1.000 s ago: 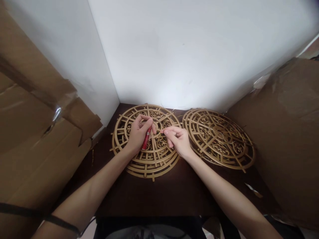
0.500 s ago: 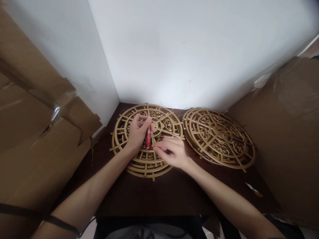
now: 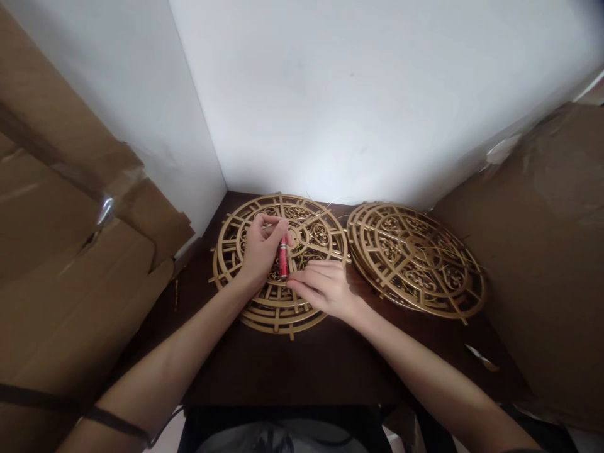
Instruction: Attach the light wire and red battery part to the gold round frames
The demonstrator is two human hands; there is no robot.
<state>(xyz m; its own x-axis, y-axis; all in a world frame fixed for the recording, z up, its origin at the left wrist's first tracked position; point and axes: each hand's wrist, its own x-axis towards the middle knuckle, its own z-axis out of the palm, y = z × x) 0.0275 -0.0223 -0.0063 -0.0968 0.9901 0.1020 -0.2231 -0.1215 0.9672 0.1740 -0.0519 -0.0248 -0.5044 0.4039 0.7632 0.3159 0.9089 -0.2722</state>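
Observation:
My left hand [image 3: 264, 245] is closed, with thumb and fingertips pinching the upper end of a slim red cylinder with silver ends [image 3: 283, 261]. The cylinder points down toward me over a stack of round gold openwork discs [image 3: 283, 311]. My right hand [image 3: 325, 286] is also closed, thumb and forefinger pressed together right by the cylinder's lower end. What lies between those fingertips is too small to make out. The top disc has concentric rings, spokes and scrolls; both hands cover part of it.
A second stack of gold discs [image 3: 415, 258] leans unevenly to the right on the dark table [image 3: 330, 365]. A small knife [image 3: 481, 357] lies near the right edge. Cardboard stands at left [image 3: 61, 264] and right [image 3: 542, 251], and a white wall [image 3: 349, 113] rises behind.
My right fingertips have shifted slightly left, closer to the lower end of the red cylinder. My left hand keeps its pinch, and the discs stay in place.

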